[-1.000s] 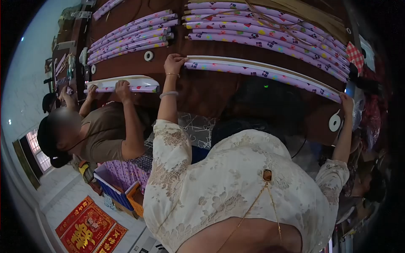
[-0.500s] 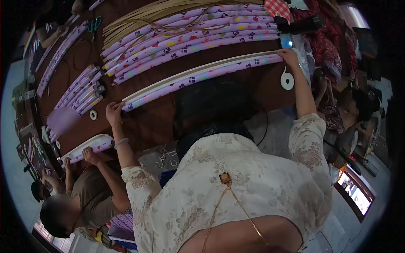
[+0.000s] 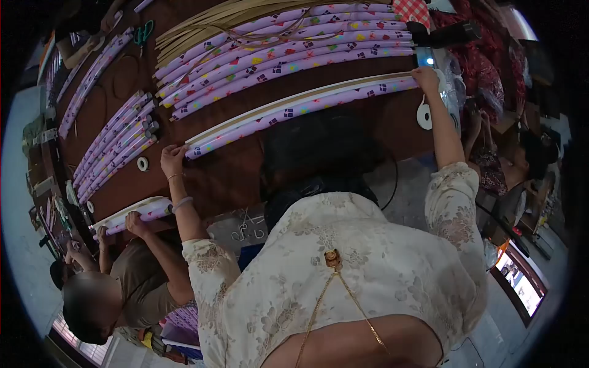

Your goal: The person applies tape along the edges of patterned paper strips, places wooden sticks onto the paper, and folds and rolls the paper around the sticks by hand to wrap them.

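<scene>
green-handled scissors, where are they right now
In the head view, the green-handled scissors lie at the upper left on the brown table, just left of the brown strips and beyond the person's left hand.

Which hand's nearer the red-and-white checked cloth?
Right. The right hand is at one end of the lilac printed roll, below the checked cloth in view; the left hand is farther off, at the other end.

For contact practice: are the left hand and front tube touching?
Touching: in the head view, the left hand pinches one end of the front tube.
</scene>
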`<state>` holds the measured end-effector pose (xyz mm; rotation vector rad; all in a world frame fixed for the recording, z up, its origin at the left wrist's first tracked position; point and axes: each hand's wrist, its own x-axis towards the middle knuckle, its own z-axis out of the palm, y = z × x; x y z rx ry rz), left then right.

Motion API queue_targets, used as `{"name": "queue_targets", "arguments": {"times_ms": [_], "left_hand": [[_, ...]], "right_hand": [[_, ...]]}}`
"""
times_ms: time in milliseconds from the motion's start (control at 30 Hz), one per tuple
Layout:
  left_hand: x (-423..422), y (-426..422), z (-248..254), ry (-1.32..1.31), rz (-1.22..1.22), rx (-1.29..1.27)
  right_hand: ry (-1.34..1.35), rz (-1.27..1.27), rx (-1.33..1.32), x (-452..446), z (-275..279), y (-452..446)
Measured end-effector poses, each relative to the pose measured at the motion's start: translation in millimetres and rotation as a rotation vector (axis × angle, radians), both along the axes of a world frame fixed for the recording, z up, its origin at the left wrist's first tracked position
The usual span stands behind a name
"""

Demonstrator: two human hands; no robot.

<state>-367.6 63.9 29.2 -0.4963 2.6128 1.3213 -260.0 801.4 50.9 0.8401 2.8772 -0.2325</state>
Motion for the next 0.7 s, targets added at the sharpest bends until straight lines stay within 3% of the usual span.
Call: {"name": "queue_targets", "arguments": {"times_ms": [133, 333, 633, 700], "left_hand": [[-1, -5, -8, 0.011, 0.005, 0.124], [0, 18, 24, -0.065, 0.013, -0.030], [-2, 0, 2, -0.039, 0.009, 0.113], [-2, 11, 16, -0.065, -0.001, -0.005]], "right_hand": [[-0.022, -0.072, 0.029, -2, -12, 5], [-0.045, -0.093, 0.105, -5, -17, 2], [-0.064, -0.114, 0.205, -8, -7, -17], [-0.045, -0.109, 0.215, -8, -12, -16]]}}
